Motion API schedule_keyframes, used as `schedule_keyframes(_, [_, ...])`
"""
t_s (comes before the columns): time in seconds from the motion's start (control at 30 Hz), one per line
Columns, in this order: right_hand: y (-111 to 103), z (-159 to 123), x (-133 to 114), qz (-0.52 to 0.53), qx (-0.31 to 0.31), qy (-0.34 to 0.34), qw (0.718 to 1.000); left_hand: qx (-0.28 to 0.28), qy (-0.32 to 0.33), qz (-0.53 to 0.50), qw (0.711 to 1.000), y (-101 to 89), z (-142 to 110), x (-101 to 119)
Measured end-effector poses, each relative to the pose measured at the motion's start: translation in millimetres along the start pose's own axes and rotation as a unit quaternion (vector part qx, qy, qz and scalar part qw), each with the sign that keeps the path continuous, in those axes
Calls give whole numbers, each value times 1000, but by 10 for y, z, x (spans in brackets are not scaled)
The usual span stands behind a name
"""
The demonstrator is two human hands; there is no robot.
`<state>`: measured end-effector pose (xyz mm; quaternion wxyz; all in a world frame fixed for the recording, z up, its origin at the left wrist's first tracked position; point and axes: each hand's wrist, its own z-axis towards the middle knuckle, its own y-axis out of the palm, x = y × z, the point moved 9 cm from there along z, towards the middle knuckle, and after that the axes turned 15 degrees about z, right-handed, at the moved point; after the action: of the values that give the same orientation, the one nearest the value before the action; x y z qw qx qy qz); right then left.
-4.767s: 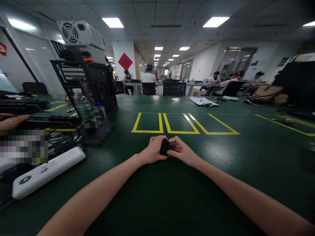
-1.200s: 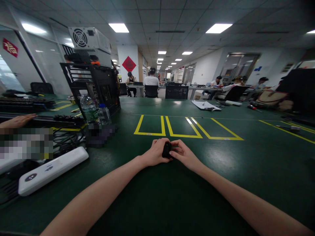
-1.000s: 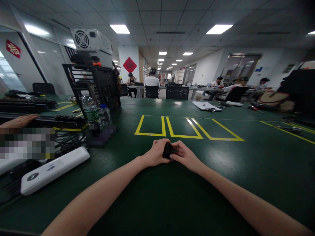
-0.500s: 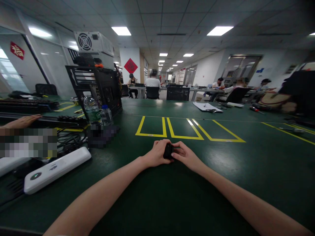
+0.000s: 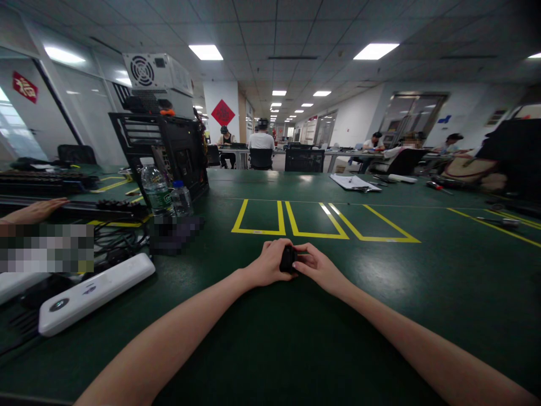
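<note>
A small black box-like object [image 5: 288, 259] is held between my two hands, low over the green table [image 5: 270, 344]. My left hand [image 5: 271, 263] wraps round it from the left, fingers over the top and thumb below. From the right, my right hand [image 5: 316, 266] pinches its side with thumb and fingertips. The object's kind is too small and dark to make out. Just beyond my hands, yellow tape outlines [image 5: 316, 237] mark the tabletop.
On the left are a white power bank-shaped device [image 5: 97, 294], tangled black cables [image 5: 122, 243], two plastic bottles [image 5: 181, 200] and a black computer case [image 5: 186, 152]. Another person's hand [image 5: 38, 211] rests at far left. A clipboard [image 5: 355, 182] lies at the back right.
My hands keep the same grip on the black object, with hardly any movement. The whole view has shifted very slightly.
</note>
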<state>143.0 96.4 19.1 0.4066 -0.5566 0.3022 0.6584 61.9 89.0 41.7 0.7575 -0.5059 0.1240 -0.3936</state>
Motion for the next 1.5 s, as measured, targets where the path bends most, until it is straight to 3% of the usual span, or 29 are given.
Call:
schedule_keyframes(0.13, [23, -45, -114, -51, 5, -46, 998, -16, -13, -2, 1000, 14, 4, -14])
schedule_keyframes(0.4, [37, -31, -75, -16, 4, -24, 1000, -9, -17, 3, 1000, 35, 20, -30])
schedule_keyframes(0.73, [54, -80, -231, -131, 12, -107, 985, -27, -21, -27, 999, -4, 32, -16])
schedule_keyframes(1.03, [75, -138, -251, -143, 36, -115, 982, -44, -28, -32, 998, -6, 41, 15])
schedule_keyframes(1.3, [-323, -79, 64, -208, 159, -34, 965, -107, -111, -76, 985, 209, 106, -297])
schedule_keyframes(1.4, [-349, -90, 59, -226, 151, -32, 962, -140, -140, -86, 976, 299, 121, -410])
schedule_keyframes(1.5, [-315, -92, 58, -219, 113, -27, 969, -137, -151, -88, 975, 319, 128, -464])
